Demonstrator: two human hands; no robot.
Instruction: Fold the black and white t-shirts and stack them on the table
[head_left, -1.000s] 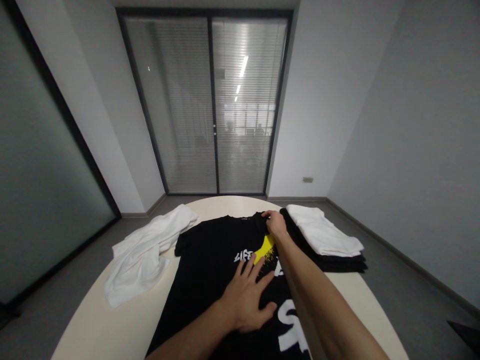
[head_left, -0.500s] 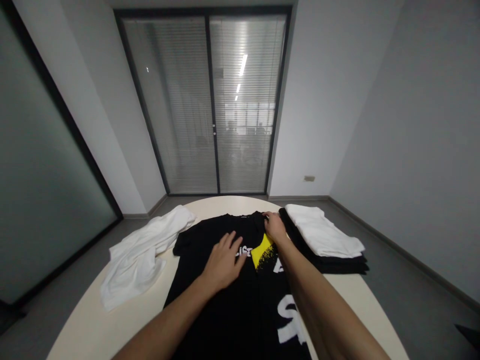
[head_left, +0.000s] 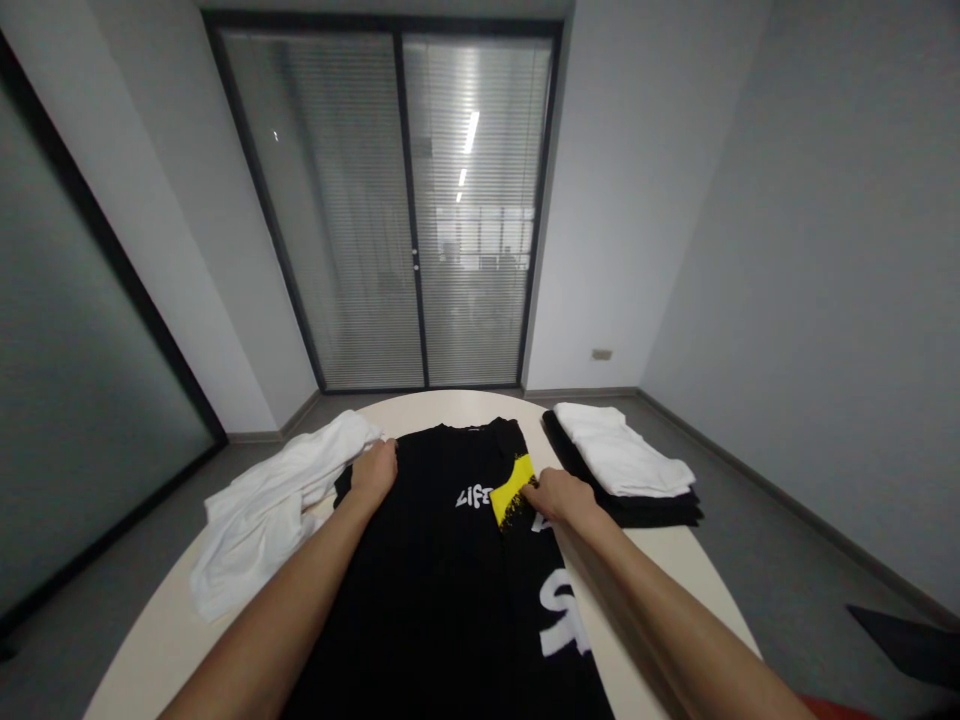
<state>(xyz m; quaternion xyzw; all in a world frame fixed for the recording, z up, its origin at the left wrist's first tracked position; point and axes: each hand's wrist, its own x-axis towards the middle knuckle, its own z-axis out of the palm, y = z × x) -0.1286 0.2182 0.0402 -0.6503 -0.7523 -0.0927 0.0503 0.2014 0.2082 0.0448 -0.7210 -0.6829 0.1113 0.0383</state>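
While the black T-shirt (head_left: 442, 590) lies spread on the table (head_left: 146, 650), we see in the head view our left hand (head_left: 375, 472) curled at its left side, hold indeterminable; our right hand (head_left: 562, 495) pinches its right edge, fingers closed.

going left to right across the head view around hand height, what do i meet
Crumpled white cloth garment, left hand, white lettering on black cloth T-shirt, yellow printed patch, right hand, folded white cloth atop folded black cloth.
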